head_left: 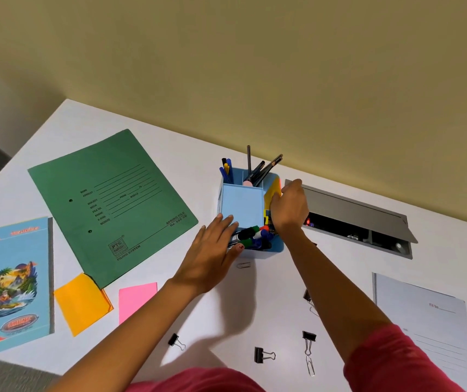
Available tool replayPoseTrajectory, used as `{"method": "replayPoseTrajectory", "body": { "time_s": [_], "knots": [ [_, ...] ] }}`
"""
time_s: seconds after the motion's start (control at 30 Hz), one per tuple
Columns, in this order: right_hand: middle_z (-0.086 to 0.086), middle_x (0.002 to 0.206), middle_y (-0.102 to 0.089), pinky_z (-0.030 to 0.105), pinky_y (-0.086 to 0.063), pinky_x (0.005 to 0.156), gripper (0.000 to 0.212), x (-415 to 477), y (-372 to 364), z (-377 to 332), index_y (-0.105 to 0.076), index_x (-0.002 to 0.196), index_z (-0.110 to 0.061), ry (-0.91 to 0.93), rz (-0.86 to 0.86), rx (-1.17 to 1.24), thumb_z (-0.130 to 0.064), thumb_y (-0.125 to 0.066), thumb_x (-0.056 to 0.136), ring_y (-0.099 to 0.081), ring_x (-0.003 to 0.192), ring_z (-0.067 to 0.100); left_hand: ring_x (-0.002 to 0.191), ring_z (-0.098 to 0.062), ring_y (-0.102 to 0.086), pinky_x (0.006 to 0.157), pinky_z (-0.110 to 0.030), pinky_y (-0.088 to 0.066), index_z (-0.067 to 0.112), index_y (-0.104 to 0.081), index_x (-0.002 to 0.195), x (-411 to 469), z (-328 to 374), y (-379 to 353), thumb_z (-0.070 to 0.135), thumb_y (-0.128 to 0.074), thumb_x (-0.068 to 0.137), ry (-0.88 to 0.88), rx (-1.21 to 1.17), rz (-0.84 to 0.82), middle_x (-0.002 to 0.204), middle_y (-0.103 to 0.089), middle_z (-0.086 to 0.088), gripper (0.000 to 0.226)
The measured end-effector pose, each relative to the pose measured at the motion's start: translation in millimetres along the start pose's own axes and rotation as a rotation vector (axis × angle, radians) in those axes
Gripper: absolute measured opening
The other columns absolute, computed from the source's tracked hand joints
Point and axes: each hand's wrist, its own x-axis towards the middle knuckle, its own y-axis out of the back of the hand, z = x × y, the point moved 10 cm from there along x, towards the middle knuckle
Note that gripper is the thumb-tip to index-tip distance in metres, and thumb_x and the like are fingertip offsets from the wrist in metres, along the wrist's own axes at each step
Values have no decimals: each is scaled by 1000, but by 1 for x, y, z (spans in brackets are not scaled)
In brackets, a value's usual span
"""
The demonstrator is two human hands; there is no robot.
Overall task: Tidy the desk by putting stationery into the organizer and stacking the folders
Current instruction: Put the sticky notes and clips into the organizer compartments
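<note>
The person's left hand (215, 250) lies flat with its fingers straight and together, pressed against the near left side of a light-blue plastic desk organizer (242, 206), the thumb tip by the markers (250, 236) lying in its front compartment. The right hand (290, 210) has its fingers curled and pinches a yellow sticky-note pad (273, 190), held upright at the organizer's right-hand slot. The organizer stands on the white desk (170, 154) near the wall, with blue pens (226, 169) and dark pencils (263, 168) upright in its back compartments. A green card folder (113, 205) lies flat to its left. A grey folder (424, 315) lies well apart to the right. Black binder clips (263, 355) lie along the near edge.
</note>
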Motion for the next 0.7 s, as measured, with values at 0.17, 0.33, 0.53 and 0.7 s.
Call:
{"method": "replayPoseTrajectory", "body": {
  "time_s": [0.17, 0.33, 0.53, 0.7],
  "knots": [
    [12, 109, -61, 40, -54, 69, 42, -2, -7, 10, -40, 117, -8, -33, -59, -9, -29, -63, 89, -64, 94, 31, 147, -9, 4, 120, -39, -12, 20, -21, 150, -1, 1, -1, 57, -11, 92, -9, 14, -7, 160, -11, 6, 70],
    [4, 94, -61, 31, -48, 57, 37, -19, 23, 2, -40, 104, -15, 53, 87, 84, -39, -63, 87, -62, 78, 24, 146, -10, -9, 120, -29, -11, 20, -28, 148, -14, -2, 12, 50, -22, 95, 18, -79, 97, 158, -18, 6, 61],
    [7, 75, -60, 20, -40, 48, 17, -90, 73, -32, -52, 94, -9, 301, 289, 298, -18, -64, 86, -55, 61, 15, 123, -19, -43, 103, -31, -34, 18, -49, 130, -71, -53, 41, 30, -41, 99, 227, -104, 352, 133, -49, 0, 34],
    [-15, 68, -43, 23, -36, 52, 26, -149, 54, -45, -41, 88, -32, 289, 85, 358, -17, -61, 86, -49, 61, 12, 109, -47, -47, 89, -53, -41, -1, -52, 123, -150, -144, 56, 11, -58, 87, 768, 41, 528, 125, -48, -28, 38]
  ]
}}
